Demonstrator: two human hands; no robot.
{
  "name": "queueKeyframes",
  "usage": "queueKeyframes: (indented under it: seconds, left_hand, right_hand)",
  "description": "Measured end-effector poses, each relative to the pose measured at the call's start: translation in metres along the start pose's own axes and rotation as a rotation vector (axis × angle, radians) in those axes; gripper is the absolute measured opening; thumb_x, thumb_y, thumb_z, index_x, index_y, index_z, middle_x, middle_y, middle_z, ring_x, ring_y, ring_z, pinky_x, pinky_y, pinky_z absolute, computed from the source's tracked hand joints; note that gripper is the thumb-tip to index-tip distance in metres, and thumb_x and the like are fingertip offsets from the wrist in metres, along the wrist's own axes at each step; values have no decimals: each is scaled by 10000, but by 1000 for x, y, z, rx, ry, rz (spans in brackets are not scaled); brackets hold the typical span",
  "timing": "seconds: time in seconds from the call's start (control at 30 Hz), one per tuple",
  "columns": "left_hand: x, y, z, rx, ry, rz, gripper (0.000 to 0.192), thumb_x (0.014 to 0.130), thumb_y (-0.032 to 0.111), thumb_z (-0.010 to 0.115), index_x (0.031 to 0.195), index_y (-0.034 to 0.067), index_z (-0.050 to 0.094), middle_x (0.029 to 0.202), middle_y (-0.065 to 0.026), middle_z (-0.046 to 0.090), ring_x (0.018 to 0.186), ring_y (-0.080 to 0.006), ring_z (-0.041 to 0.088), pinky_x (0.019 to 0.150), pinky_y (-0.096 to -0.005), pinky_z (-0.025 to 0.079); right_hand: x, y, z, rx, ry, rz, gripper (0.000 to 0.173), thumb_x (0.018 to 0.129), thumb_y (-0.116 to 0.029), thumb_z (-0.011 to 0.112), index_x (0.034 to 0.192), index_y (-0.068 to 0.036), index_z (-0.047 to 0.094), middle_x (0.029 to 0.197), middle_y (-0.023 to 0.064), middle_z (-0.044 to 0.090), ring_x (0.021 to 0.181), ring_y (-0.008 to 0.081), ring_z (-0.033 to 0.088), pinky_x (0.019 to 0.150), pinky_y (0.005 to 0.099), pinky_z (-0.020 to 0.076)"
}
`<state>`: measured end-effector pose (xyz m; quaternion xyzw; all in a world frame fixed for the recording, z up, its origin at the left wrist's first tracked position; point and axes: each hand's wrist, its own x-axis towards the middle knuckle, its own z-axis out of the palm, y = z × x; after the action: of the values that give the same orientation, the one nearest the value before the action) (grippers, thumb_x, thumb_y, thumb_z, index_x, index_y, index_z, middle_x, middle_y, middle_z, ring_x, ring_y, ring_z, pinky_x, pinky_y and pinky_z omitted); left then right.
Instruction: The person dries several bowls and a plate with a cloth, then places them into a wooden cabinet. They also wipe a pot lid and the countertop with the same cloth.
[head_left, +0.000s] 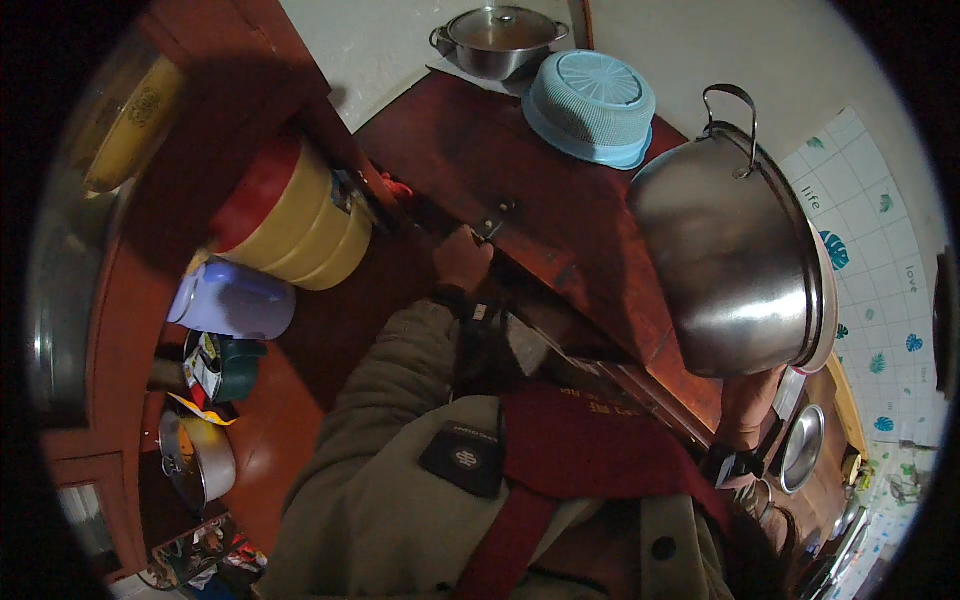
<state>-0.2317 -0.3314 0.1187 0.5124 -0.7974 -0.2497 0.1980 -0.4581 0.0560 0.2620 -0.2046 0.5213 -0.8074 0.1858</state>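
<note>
My left hand (463, 259) is closed at the front edge of a reddish-brown wooden lid (592, 255), beside its small metal hasp (491, 223). A dark gap runs beneath that edge. On the right, a large, deep stainless steel pot (720, 262) leans on its side, one loop handle pointing up. Behind its mouth shows the rim of a pale basin (827, 300). My right hand (752, 397) holds the pot from below; its fingers are hidden behind the pot.
A light blue plastic basket (589, 109) lies upside down behind the lid, near a lidded steel pot (502, 41). Shelves at left hold a yellow-and-red bucket (300, 225), a lilac plastic jug (240, 300) and a metal pot (210, 457). A steel bowl (802, 448) sits on the right counter.
</note>
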Motion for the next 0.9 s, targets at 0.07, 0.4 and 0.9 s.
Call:
queueKeyframes:
  seconds: [0.07,0.4,0.9]
  left_hand:
    - [8,6,-12,-81,-14,-4,303,705,269,633,888,35,576,878,-179,637,871,-388,596,734,-455,470]
    - [73,56,-79,-1162,-417,164,231,883,172,570,1082,55,582,1005,-16,612,880,-130,568,806,-288,446]
    - [120,78,-97,-788,-620,377,258,899,261,563,992,24,600,933,-14,581,872,-107,521,802,-259,422]
  right_hand:
    - [-2,0,-4,25,1,-23,589,941,-470,433,1380,-90,328,1361,70,393,1233,246,387,1026,410,331]
    - [-4,-21,-51,104,-199,27,511,948,-376,468,1321,-35,396,1266,93,482,1131,235,482,937,386,426]
    - [12,0,53,-180,-398,262,481,843,-422,647,1156,-101,474,1130,10,526,1030,153,501,872,326,417]
